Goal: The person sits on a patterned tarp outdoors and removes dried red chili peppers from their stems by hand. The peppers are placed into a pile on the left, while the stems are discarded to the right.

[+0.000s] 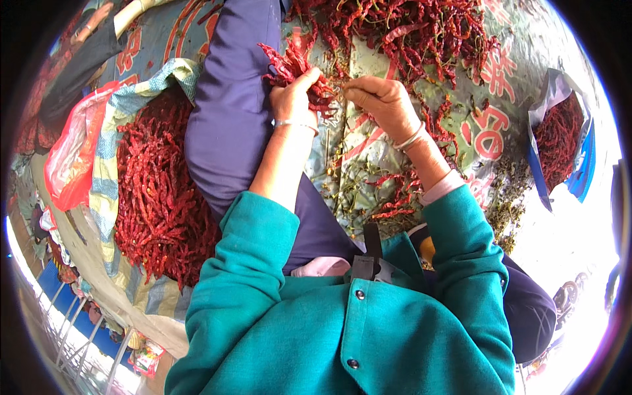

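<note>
Left fingers (306, 78) around red chillies (285, 63), right fingers (367, 85) in a narrow pinch just beside them

L forearm (284, 166) & R forearm (426, 161) are held fwd, elbows bent; L grip (293, 102) is curled closed, thumb laid on top, fingers mostly hidden; R grip (385, 105) is held just beside, turned inward, w/ thumb & index tip pressed tog. in a pinch, other fingers curled

- Printed grey-green sheet (533, 49) beneath the right fingers (374, 86)
- Heaped red chilies (421, 33) beyond them
- Loose chilies (396, 212) on their near side
- Scraps (342, 197), probably stems, also nearside
</note>
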Motion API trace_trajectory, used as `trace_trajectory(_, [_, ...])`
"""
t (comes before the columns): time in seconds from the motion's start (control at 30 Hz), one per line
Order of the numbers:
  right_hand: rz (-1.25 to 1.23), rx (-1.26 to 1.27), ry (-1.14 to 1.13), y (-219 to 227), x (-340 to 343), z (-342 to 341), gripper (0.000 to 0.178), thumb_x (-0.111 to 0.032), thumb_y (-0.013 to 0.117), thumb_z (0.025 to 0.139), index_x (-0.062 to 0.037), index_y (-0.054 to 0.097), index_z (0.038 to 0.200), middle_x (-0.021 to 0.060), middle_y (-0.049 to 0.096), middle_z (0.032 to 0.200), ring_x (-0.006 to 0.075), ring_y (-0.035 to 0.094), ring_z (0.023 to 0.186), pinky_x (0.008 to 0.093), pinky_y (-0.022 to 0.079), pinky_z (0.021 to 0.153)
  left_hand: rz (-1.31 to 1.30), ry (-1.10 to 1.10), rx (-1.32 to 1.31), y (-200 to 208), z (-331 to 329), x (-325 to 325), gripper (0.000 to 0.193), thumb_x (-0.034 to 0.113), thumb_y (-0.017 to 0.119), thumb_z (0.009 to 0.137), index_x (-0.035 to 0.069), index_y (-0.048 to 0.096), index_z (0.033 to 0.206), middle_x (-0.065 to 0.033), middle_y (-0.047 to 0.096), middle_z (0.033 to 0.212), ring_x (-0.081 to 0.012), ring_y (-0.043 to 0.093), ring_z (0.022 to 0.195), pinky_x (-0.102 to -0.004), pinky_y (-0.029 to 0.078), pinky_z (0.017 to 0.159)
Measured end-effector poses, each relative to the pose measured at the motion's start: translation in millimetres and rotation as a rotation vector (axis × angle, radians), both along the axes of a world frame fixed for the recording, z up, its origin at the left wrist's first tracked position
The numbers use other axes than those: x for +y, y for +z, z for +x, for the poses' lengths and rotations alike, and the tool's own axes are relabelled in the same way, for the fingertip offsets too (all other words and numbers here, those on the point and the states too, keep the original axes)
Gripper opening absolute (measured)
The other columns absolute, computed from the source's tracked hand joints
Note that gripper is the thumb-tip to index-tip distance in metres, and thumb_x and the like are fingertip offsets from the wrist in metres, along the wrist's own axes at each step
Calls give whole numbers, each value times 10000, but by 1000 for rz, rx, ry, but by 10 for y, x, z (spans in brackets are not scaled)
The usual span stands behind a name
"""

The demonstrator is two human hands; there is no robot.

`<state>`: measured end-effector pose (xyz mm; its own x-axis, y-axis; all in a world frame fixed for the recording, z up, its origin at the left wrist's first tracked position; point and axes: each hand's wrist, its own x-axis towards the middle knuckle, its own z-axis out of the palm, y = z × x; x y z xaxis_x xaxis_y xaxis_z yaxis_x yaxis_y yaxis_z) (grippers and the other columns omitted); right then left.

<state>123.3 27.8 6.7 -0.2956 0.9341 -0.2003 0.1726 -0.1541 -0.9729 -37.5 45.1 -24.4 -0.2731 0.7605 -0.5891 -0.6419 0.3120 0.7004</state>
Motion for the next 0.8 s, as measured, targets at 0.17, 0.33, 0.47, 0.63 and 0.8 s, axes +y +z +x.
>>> trace_trajectory(0.17, [214,-853,509,-366,348,-1,197,-284,586,785,-101,660,771,152,628,724,301,613,641,391,498,612,-29,-91,89,20,-23,-13,228,-40,660,706,17,604,920,-73,629,840,-193,616,691,-338,519,638])
trace_trajectory(0.33, [186,-1086,93,-468,831,-437,238,-280,548,815,-67,633,878,150,654,859,309,642,825,405,515,688,25,-128,53,33,-16,2,262,-46,658,696,1,603,947,-73,632,843,-200,621,702,-342,518,660])
trace_trajectory(0.47, [135,-1071,-25,-727,840,-357,255,-311,602,787,-89,603,911,158,640,853,337,623,803,404,509,704,11,-82,119,-42,-34,15,240,-19,705,690,-1,629,917,-74,640,850,-184,617,698,-320,505,652])
trace_trajectory(0.63, [86,-574,-83,-520,352,-145,205,-264,645,756,-64,662,800,161,631,750,308,625,715,378,489,656,25,-147,178,-33,2,-36,268,1,749,654,-1,633,896,-48,627,853,-145,586,701,-282,479,664])
trace_trajectory(0.8, [224,-507,14,-330,-16,-198,171,-195,638,755,-37,609,817,145,608,728,324,596,694,392,476,631,-1,-383,262,-8,27,-80,239,0,752,641,-13,634,848,-67,630,809,-151,589,662,-282,477,611])
